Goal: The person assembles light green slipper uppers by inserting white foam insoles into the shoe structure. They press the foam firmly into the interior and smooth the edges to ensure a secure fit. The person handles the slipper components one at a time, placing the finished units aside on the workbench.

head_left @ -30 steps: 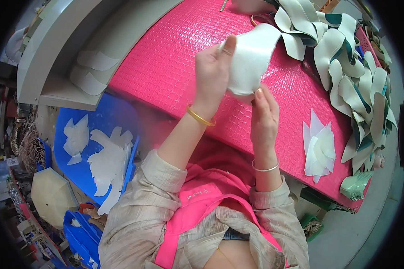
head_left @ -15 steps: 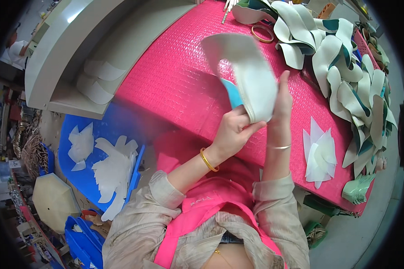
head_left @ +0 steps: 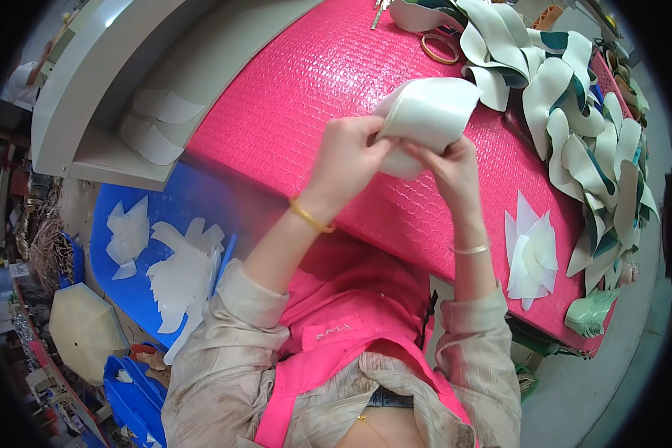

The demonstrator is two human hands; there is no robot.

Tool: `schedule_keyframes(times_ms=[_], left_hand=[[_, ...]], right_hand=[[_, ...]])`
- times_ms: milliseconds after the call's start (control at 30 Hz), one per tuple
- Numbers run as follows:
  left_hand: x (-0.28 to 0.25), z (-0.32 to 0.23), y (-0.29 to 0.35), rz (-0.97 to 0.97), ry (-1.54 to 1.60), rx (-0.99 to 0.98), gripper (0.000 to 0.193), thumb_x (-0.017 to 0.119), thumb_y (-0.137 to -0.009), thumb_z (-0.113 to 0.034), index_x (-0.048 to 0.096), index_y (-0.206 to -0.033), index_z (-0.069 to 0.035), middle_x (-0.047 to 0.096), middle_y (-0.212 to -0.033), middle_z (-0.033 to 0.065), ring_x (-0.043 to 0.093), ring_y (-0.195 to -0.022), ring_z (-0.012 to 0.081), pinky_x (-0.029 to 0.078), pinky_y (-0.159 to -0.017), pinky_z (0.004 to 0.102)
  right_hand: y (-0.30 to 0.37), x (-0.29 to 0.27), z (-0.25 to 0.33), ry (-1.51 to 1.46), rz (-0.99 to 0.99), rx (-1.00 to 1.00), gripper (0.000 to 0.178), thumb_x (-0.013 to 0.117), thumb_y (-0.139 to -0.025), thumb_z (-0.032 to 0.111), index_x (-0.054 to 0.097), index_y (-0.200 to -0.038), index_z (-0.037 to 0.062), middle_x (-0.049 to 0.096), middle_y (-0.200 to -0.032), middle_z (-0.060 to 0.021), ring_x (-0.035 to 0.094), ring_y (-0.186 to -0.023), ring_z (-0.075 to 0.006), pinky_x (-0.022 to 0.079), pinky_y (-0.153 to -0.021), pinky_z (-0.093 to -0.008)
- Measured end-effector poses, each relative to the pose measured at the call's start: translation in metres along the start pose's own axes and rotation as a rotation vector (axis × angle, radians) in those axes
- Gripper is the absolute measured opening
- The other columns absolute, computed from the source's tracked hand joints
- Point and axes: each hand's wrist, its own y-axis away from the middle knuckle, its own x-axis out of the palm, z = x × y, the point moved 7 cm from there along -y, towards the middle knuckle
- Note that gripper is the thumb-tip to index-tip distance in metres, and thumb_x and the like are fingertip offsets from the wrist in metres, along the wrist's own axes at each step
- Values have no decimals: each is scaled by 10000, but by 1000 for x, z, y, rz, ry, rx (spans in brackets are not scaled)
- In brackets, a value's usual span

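Note:
Above the pink textured tabletop [head_left: 291,127] I hold a white shoe upper [head_left: 433,112], bent into a curve with a stitched seam along one edge. My left hand [head_left: 349,154] pinches its near left edge between thumb and fingers. On the lower right edge, my right hand [head_left: 455,170] has its thumb on the near face, with the fingers partly hidden behind the piece. Both thumbs lie close together. Beyond it, to the right, a long heap of similar white uppers [head_left: 552,93] with teal lining stretches along the table's far and right side.
A fan of thin whitish cut pieces [head_left: 532,254] lies right of my right forearm, near green pieces [head_left: 590,313] at the table corner. A tape ring [head_left: 440,49] sits at the back. On the left stand a grey cabinet [head_left: 89,82] and a blue tray [head_left: 178,198] holding white cutouts [head_left: 179,276].
The upper has turned from upright and spread to folded over in a curve. My left hand moved up and to its left edge; my right hand closed on the lower right.

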Motion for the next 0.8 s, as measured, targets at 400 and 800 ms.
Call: schedule_keyframes(times_ms=[400,800], left_hand=[[-33,88,-16,-430,39,-207,757,566,-836,-313,160,-1279,146,358,-1161,326,357,-1122,437,301,-941,449],[25,18,13,-19,1171,-389,534,355,-912,-477,514,-1129,-15,588,-1075,113,562,-976,203,434,-810,332]], right_hand=[[21,63,44,792,23,-643,396,639,-735,118,513,-1102,39,499,-1072,-262,571,-842,-367,419,-788,-435],[-63,-13,21,-65,-19,263,361,491,-887,375,580,-753,52,471,-459,-7,413,-406,-106,308,-400,-262]])
